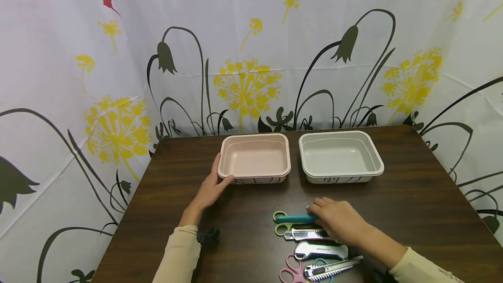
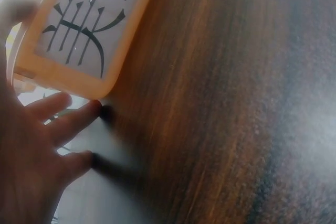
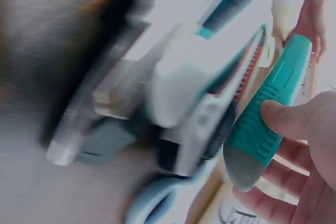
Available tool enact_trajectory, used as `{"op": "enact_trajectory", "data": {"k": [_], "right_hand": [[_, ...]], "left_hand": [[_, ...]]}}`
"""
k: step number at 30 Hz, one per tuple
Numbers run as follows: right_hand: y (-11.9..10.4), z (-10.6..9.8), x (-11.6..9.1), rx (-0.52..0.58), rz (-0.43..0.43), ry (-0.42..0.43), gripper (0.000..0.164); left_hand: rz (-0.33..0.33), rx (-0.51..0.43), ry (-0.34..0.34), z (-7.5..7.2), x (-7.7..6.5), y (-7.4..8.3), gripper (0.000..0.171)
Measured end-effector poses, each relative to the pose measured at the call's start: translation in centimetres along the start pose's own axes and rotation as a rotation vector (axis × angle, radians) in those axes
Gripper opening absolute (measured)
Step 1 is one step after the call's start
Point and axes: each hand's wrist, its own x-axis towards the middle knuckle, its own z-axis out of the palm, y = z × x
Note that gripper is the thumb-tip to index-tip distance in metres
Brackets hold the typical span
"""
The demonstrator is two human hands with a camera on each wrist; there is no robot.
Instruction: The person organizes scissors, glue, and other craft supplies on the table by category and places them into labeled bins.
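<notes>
In the head view my right hand (image 1: 339,219) holds a teal utility knife (image 1: 296,219) over a row of tools. The right wrist view shows my thumb pressed along the knife's ribbed handle (image 3: 268,114), with the fingers behind it. My left hand (image 1: 208,191) touches the near left corner of the pink plastic basket (image 1: 255,180), its fingers spread along the side and the thumb at the front rim. Under the knife lie green-handled scissors (image 1: 279,231). Closest below my right hand is a silver box cutter (image 1: 304,234).
A pale green basket (image 1: 339,180) stands right of the pink one; both bear labels with black characters. Nearer me lie a white utility knife (image 1: 320,251), another silver cutter (image 1: 332,270), pink scissors (image 1: 291,272) and blue-handled scissors (image 1: 320,262). A flowered curtain (image 1: 251,47) hangs behind the table.
</notes>
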Motion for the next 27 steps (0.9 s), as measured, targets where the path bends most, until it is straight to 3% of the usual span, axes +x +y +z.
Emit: {"op": "enact_trajectory", "data": {"k": [9,20,27], "right_hand": [[-0.1,-2.0,3.2,-0.013,0.037,0.067,0.022],[-0.4,-2.8,8.3,-0.038,0.257,0.210,0.023],[-0.2,-2.3,11.0,-0.043,0.307,0.216,0.020]], "left_hand": [[-0.002,0.009,0.007,-0.2,0.0,0.0,0.090],[-0.003,0.003,-0.004,-0.1,0.1,-0.1,0.091],[-0.011,-0.015,-0.014,0.0,0.3,-0.2,0.091]]}}
